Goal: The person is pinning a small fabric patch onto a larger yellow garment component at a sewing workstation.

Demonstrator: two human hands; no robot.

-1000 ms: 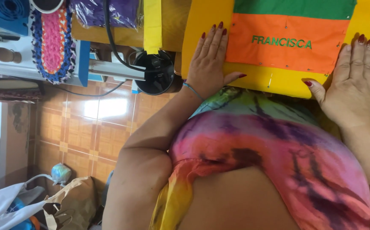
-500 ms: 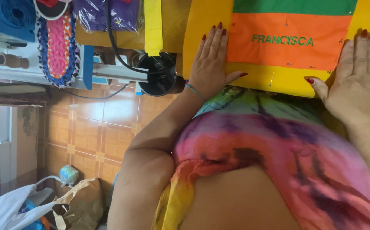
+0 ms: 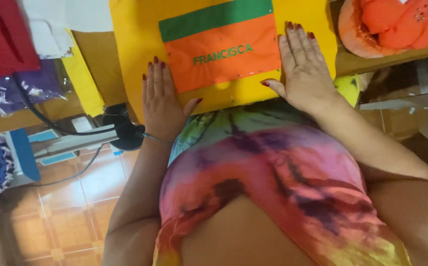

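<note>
Left of the left hand (image 3: pixel 162 98): purple bag (image 3: pixel 31 88), red cloth (image 3: pixel 2 34), black cable (image 3: pixel 51 125) trailing to the table edge. Left hand lies flat, fingers together, gripping nothing, palm pressing the yellow felt sheet (image 3: pixel 135 44) just left of the orange panel (image 3: pixel 226 54). Green strip (image 3: pixel 216 17) sits above that panel, between both hands. Right hand (image 3: pixel 305 69) likewise flat and open on the sheet, thumb splayed, at the panel's right edge. Vs a second ago: head camera swung right, hands hold the same flanking spots. Judgement: sheet pinned, smoothing ongoing. Orange fabric bundle (image 3: pixel 396 24) lies right of the right hand.
</note>
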